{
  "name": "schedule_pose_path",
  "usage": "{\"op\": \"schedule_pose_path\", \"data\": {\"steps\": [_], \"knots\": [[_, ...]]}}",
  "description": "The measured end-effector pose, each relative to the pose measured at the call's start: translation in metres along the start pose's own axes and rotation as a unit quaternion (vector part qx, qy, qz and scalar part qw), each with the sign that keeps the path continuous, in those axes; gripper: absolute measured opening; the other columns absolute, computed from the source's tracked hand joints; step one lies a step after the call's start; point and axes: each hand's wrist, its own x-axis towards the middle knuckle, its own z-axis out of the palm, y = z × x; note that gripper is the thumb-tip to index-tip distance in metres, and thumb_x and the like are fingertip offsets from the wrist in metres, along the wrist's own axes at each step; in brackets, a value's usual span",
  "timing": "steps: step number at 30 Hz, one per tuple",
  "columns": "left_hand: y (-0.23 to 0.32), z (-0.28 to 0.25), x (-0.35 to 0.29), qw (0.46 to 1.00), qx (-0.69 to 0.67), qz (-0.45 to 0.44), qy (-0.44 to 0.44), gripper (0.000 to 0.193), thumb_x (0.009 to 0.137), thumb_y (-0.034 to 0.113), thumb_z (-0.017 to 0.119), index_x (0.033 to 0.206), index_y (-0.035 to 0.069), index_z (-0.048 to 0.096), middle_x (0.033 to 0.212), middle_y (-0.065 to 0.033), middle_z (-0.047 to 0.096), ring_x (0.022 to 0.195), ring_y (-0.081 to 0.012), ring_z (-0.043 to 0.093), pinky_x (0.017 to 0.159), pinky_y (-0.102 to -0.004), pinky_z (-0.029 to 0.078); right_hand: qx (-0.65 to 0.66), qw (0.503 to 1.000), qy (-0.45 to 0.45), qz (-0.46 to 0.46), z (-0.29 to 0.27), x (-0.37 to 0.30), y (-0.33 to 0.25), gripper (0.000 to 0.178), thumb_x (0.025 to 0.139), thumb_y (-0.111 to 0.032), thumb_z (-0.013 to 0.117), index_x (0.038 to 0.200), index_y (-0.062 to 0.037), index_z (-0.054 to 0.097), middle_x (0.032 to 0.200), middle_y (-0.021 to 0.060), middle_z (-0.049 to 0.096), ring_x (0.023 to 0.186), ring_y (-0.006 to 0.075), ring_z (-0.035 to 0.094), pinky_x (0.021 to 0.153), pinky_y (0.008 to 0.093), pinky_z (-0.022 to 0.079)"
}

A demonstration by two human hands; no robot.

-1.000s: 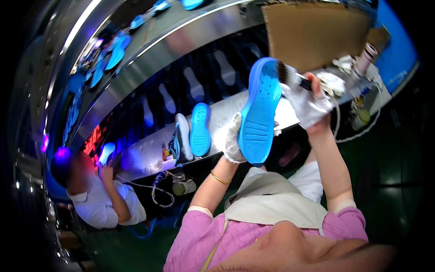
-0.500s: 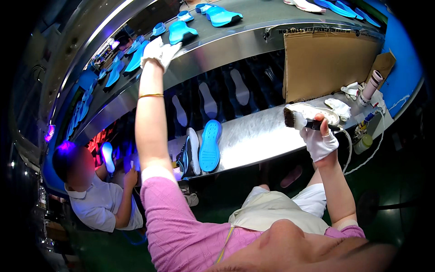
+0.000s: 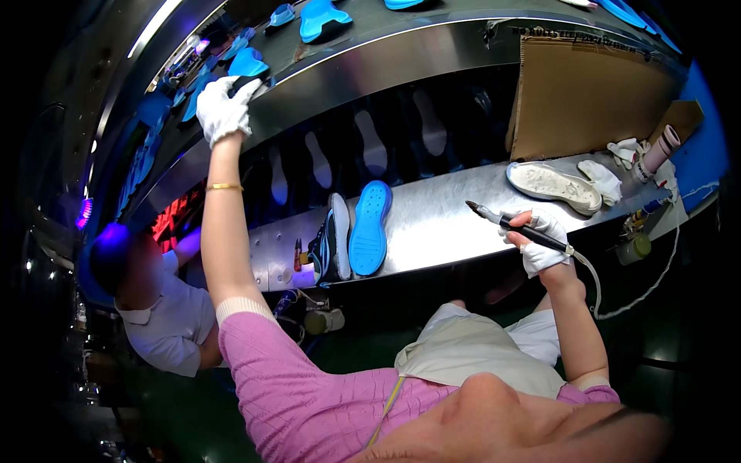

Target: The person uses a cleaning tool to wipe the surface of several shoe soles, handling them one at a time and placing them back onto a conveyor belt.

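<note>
Co-worker (image 3: 158, 305) in a white shirt, far left, bent below the bench under violet light; hands not the wearer's.

Left hand (image 3: 224, 109), white-gloved, arm fully stretched up to the near edge of the upper conveyor (image 3: 370, 58). Fingers curled around a dark piece at that edge, beside a blue sole (image 3: 248, 63); what exactly is gripped, cannot tell. Risk as judged: at full reach the hold looks weak, and a slip could knock the neighbouring blue soles off the edge.

Steel bench (image 3: 440, 224) below. Near its left end a dark shoe (image 3: 323, 251) and a blue outsole (image 3: 369, 228), tread up, standing side by side, touching or nearly so.

Right hand (image 3: 540, 241), gloved, closed firmly round a black pen-like tool (image 3: 515, 227), tip pointing left over the bench's front edge, cord trailing right. Risk: with eyes on the conveyor, the tip could drift into the bench or the cord could snag.

White sole (image 3: 554, 187) towards the right end, in front of a cardboard sheet (image 3: 587, 96).
</note>
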Motion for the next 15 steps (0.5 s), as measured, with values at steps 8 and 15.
{"op": "schedule_pose_path", "data": {"steps": [8, 15], "knots": [[0.077, -0.136, -0.047, 0.642, -0.720, -0.136, 0.225, 0.032, 0.093, 0.024, 0.065, 0.115, 0.000, 0.064, 0.112, -0.0138, 0.064, 0.099, -0.0201, 0.062, 0.093, -0.0367, 0.052, -0.192, 0.976, 0.047, -0.091, -0.025, -0.018, 0.007, 0.019, 0.080, 0.008, 0.067, 0.095, -0.0033, 0.063, 0.096, 0.0059, 0.064, 0.084, 0.0133, 0.062, 0.079, 0.0258, 0.050], [0.143, -0.074, -0.128, 0.265, -0.925, -0.143, -0.231, 0.056, 0.095, 0.048, 0.048, 0.101, -0.006, 0.063, 0.086, -0.0208, 0.064, 0.081, -0.0245, 0.063, 0.075, -0.0393, 0.055, -0.074, 0.986, 0.134, -0.060, -0.057, -0.033, 0.020, 0.020, 0.084, 0.005, 0.065, 0.101, -0.0038, 0.061, 0.090, 0.0069, 0.065, 0.077, 0.0118, 0.062, 0.073, 0.0237, 0.050]]}}
